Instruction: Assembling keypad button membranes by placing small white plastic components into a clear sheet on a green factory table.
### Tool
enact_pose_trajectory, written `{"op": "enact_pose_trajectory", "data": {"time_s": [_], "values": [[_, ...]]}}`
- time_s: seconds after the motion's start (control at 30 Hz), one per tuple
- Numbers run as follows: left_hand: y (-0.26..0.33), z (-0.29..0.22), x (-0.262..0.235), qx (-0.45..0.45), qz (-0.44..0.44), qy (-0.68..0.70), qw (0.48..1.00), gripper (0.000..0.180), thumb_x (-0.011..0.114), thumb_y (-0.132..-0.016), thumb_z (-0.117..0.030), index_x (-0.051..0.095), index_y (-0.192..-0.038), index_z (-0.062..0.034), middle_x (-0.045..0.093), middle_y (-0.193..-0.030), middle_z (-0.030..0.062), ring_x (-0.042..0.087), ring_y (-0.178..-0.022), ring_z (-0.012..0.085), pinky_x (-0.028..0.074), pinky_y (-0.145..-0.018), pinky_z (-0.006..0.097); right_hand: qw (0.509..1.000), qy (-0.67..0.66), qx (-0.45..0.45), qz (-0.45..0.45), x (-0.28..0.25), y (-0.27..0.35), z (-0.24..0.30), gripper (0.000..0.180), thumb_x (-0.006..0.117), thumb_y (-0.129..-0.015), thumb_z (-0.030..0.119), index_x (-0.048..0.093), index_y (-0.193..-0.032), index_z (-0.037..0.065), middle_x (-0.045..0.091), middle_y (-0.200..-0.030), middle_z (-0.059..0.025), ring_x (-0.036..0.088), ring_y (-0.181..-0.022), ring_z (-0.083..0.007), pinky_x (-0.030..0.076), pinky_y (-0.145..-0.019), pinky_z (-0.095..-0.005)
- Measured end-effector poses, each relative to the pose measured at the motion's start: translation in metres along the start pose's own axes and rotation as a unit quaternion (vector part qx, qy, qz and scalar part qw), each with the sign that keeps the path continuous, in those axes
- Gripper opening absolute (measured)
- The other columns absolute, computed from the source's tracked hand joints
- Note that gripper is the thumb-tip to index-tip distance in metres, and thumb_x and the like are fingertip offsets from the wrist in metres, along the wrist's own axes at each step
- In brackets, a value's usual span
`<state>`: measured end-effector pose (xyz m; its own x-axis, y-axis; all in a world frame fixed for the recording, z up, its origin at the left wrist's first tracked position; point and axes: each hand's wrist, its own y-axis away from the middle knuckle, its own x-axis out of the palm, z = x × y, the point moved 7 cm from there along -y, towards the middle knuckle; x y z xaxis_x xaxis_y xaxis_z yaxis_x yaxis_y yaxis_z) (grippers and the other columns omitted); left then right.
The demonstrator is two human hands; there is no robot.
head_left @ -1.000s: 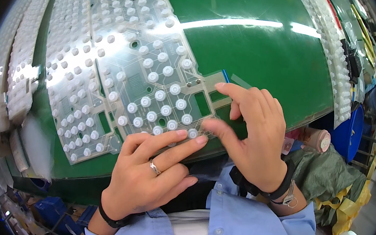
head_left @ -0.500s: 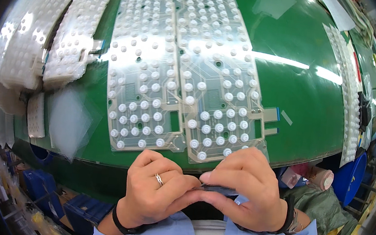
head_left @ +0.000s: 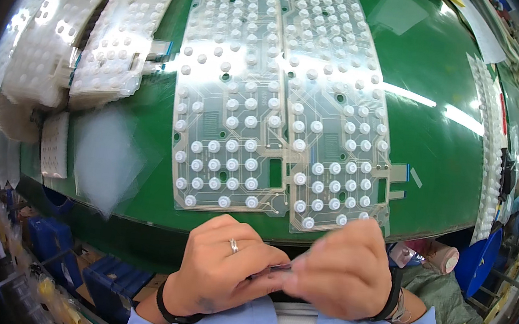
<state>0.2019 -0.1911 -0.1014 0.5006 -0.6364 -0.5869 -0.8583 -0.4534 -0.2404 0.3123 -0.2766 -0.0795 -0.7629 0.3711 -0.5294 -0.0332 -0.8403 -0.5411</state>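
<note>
Low at the near table edge, both hands up close to each other in front of the person's shirt (head_left: 249, 323). Left hand (head_left: 226, 269): fingers bent, thumb and fingertips brought together on a thin dark sliver (head_left: 270, 269), mostly hidden; cannot tell what it is. Ring (head_left: 233, 245) on one finger, black band (head_left: 170, 304) at the wrist. Right hand (head_left: 343, 272): fingers curled in, tips next to the sliver's end, blurred; cannot tell whether it grips anything. Seen from above, its knuckles overlap the near corner of the right-hand sheet; contact unclear.

Beyond the hands, on the green table (head_left: 442, 143), two clear circuit sheets lying flat side by side, long way running off from the person: left-hand sheet (head_left: 231, 102), right-hand sheet (head_left: 334, 113). Both dotted with white domes, dark holes among the traces. Two flat tails (head_left: 400, 173) stick out from the right-hand sheet's right side, a small clear strip (head_left: 416, 178) just beside them.

Left part of table: stacks of domed sheets (head_left: 117, 39), a loose pile of clear film (head_left: 108, 155) nearer the person. Far right: more domed sheets (head_left: 490, 167) along the edge; below, a blue bin (head_left: 478, 261) and a pinkish roll (head_left: 443, 258)
</note>
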Motion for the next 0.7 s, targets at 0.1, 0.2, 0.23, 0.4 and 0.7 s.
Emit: {"op": "enact_pose_trajectory", "data": {"time_s": [0.1, 0.2, 0.23, 0.4, 0.7], "values": [[-0.002, 0.002, -0.003, -0.005, 0.022, 0.012, 1.0, 0.024, 0.081, -0.068, -0.03, 0.069, -0.075, -0.0099, 0.062, -0.065, -0.0013, 0.059, -0.061, 0.017, 0.042, -0.056, 0.031, 0.999, -0.025, -0.036, 0.008, -0.008, -0.001, 0.007, 0.029, 0.077, -0.064, 0.015, 0.072, -0.092, 0.014, 0.064, -0.1, 0.0008, 0.059, -0.09, -0.0192, 0.041, -0.072, -0.0324], [-0.001, 0.006, -0.013, 0.024, 0.038, -0.005, 0.999, 0.029, 0.077, -0.071, -0.039, 0.069, -0.071, -0.0101, 0.067, -0.075, 0.0012, 0.064, -0.076, 0.0219, 0.046, -0.067, 0.036, 0.99, -0.119, 0.079, 0.01, -0.015, -0.002, -0.017, 0.02, 0.075, -0.075, 0.008, 0.069, -0.094, 0.01, 0.062, -0.104, -0.0028, 0.059, -0.094, -0.0195, 0.044, -0.083, -0.0324], [-0.003, 0.007, -0.021, 0.04, 0.027, -0.063, 0.997, 0.031, 0.076, -0.072, -0.041, 0.067, -0.069, -0.0108, 0.069, -0.084, 0.0025, 0.063, -0.087, 0.0245, 0.046, -0.075, 0.039, 0.955, -0.195, 0.222, -0.004, -0.013, 0.007, -0.042, 0.015, 0.07, -0.08, 0.005, 0.067, -0.095, 0.006, 0.061, -0.105, -0.0058, 0.058, -0.096, -0.0183, 0.044, -0.085, -0.0312], [0.002, 0.022, -0.015, 0.036, 0.074, -0.102, 0.991, 0.029, 0.077, -0.072, -0.035, 0.06, -0.066, -0.013, 0.068, -0.117, 0.0051, 0.056, -0.121, 0.0294, 0.042, -0.091, 0.043, 0.876, -0.272, 0.387, -0.098, -0.047, 0.04, -0.08, 0.007, 0.06, -0.09, 0.0, 0.06, -0.097, -0.003, 0.06, -0.101, -0.0095, 0.056, -0.091, -0.0118, 0.044, -0.084, -0.0242], [-0.008, -0.001, 0.012, 0.075, 0.101, -0.049, 0.991, 0.033, 0.076, -0.072, -0.04, 0.059, -0.066, -0.0125, 0.068, -0.116, 0.007, 0.059, -0.113, 0.0309, 0.043, -0.082, 0.04, 0.926, -0.147, 0.348, -0.027, -0.049, 0.01, -0.066, 0.009, 0.066, -0.083, -0.001, 0.064, -0.092, 0.001, 0.062, -0.09, -0.0067, 0.059, -0.082, -0.0134, 0.047, -0.067, -0.024]]}}
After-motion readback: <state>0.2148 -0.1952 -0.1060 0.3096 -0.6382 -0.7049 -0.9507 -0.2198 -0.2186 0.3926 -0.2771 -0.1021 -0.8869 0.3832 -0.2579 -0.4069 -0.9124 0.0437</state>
